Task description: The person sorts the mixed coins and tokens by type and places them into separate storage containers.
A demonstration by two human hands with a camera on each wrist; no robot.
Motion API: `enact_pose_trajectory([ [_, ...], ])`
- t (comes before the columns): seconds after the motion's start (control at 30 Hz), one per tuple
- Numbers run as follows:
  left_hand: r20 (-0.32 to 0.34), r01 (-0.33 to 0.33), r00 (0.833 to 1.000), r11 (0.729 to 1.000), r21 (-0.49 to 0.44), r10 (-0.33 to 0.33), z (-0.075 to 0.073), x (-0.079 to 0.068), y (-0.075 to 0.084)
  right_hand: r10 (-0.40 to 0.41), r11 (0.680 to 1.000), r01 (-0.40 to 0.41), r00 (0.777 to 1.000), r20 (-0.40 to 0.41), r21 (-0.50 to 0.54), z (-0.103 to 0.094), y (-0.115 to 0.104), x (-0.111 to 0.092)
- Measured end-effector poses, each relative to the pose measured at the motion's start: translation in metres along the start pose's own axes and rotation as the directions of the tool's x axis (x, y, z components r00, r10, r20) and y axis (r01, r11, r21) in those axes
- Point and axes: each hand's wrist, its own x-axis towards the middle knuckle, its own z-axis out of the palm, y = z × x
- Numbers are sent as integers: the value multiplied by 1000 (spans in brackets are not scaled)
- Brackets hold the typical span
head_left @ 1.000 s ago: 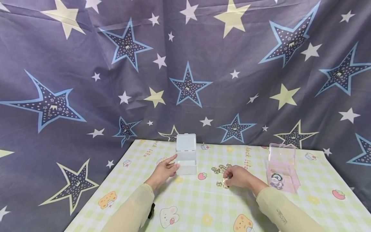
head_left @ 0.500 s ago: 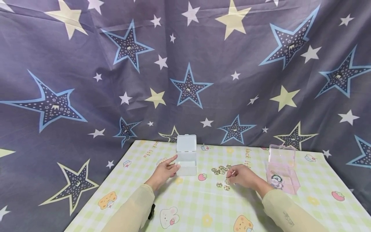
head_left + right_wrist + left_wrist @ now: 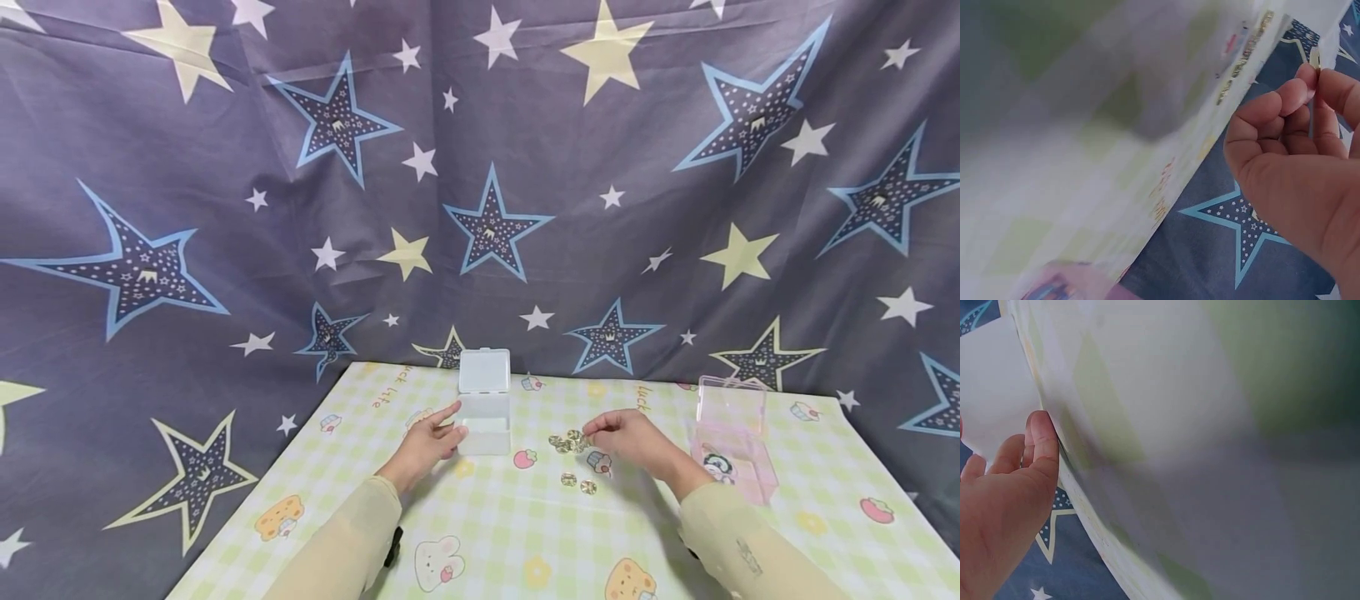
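In the head view, a white plastic box (image 3: 483, 442) stands with its lid (image 3: 484, 371) raised at the back. My left hand (image 3: 423, 446) rests against its left side, with fingers fairly straight and the thumb near the front corner. My right hand (image 3: 630, 442) hovers by a small cluster of gold coins (image 3: 564, 446). Between thumb and forefinger it pinches a thin gold coin (image 3: 1315, 58), seen edge-on in the right wrist view. Two more coins lie nearer to me, one of them a loose coin (image 3: 588, 487).
A clear pink box (image 3: 757, 475) with a raised lid and a cartoon sticker stands at the right, beyond my right forearm. A checked cloth (image 3: 360, 542) with printed figures covers the table. A star-patterned curtain (image 3: 525, 125) hangs behind the table's back edge.
My right hand has taken up a coin from the nearer group, then moved up and away from me to beside the cluster. The left hand and white box stay put.
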Motion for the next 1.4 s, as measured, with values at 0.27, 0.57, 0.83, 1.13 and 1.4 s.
enact_pose_trajectory([
  [0.27,7,11,1000,1000,0,-11,-1,2,1,19,996,-16,999,-27,87,11,-19,14],
  [0.57,8,16,1000,1000,-3,-16,-1,3,-2,0,990,3,1000,-22,137,34,-38,31],
  [0.83,15,6,1000,1000,-5,-6,-2,3,-3,-8,984,8,1000,-1,176,55,-51,39],
  [1.13,8,11,1000,1000,-2,-10,-1,2,-2,10,986,-9,1000,-8,167,73,-59,44],
  [1.4,14,14,1000,1000,-9,-14,-2,2,-4,0,987,7,999,-41,163,83,-61,47],
])
